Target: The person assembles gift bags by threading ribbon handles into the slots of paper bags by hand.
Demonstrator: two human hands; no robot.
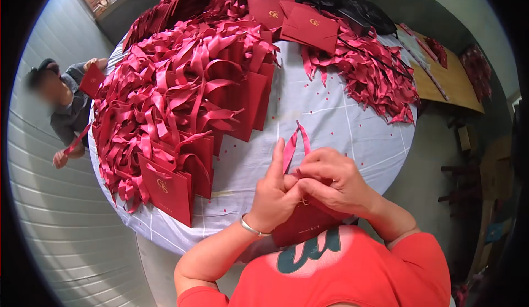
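A red paper gift bag [308, 221] with gold print is held upright against my body at the table's near edge. Its pink-red ribbon [290, 152] rises in a loop beyond my fingers. My left hand [274, 191], a silver bracelet on its wrist, grips the bag's top edge with the index finger pointing up. At the same edge, thumb and fingers of my right hand [336, 180] are pinched together on the ribbon. The exact spot where both hands meet is partly hidden by the fingers.
Rows of ribboned red bags [171, 191] cover the round table's [330, 108] left side. Loose ribbons [380, 78], flat red bags [311, 26] and a black item [352, 6] lie at the back. Another person [71, 97] holds a bag at left. A wooden table [452, 81] stands at right.
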